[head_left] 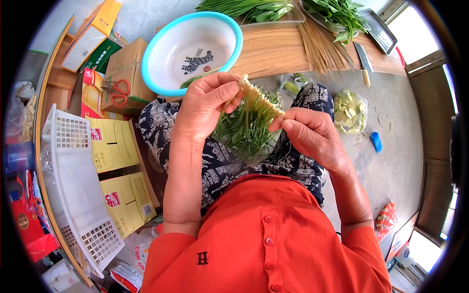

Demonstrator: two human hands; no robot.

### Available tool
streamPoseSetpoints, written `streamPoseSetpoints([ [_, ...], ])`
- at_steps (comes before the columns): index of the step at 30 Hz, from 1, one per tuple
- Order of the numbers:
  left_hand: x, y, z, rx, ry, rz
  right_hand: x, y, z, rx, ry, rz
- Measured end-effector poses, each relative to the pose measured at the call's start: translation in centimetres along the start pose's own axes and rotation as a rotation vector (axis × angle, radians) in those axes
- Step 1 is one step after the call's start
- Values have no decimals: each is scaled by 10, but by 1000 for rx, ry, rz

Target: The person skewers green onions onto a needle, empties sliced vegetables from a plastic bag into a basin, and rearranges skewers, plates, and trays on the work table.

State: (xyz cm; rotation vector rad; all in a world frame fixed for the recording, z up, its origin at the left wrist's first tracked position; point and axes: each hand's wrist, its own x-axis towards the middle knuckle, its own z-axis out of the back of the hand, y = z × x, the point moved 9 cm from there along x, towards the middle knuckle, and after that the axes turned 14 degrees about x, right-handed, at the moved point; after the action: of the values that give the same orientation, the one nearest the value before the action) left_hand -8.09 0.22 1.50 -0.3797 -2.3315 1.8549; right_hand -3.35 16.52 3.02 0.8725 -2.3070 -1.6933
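A thin skewer threaded with a row of pale stem ends (261, 100) is stretched between my two hands, with green stalks hanging down from it. My left hand (210, 103) pinches its upper left end. At the lower right end, my right hand (310, 133) grips the skewer's tip between thumb and fingers. Below, loose leafy greens (244, 132) lie between my knees, partly hidden by the hanging stalks. A white basin with a blue rim (155, 83) stands just beyond my left hand, with a long green leaf at its near side.
Bundled greens (266, 10), thin sticks (320, 44) and a knife (362, 57) lie on the wooden board (273, 46). On the floor are a bag of pale slices (350, 112) and a blue item (376, 141). Boxes (115, 141), red scissors (119, 93) and a white rack (80, 180) stand left.
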Motion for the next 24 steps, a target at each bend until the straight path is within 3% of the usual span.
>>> streamPoseSetpoints([
  [5, 6, -4, 5, 117, -27, -68, 2, -3, 3, 45, 14, 1],
  [7, 8, -20, -11, 290, 91, -285, 3, -2, 0, 60, 28, 0],
  [11, 10, 0, -21, 286, 249, -96, 6, -5, -2, 13, 30, -15],
  [12, 12, 6, -19, 256, 261, -130, 8, -8, -3, 0, 27, -26],
  [17, 10, 24, -14, 201, 297, -106, 9, -15, -3, -46, 43, -100],
  [20, 7, 48, -7, 121, 281, 69, 11, -24, 3, -146, -7, -145],
  [24, 4, 64, -4, 59, 293, 98, 19, -29, 6, -250, -22, -165],
])
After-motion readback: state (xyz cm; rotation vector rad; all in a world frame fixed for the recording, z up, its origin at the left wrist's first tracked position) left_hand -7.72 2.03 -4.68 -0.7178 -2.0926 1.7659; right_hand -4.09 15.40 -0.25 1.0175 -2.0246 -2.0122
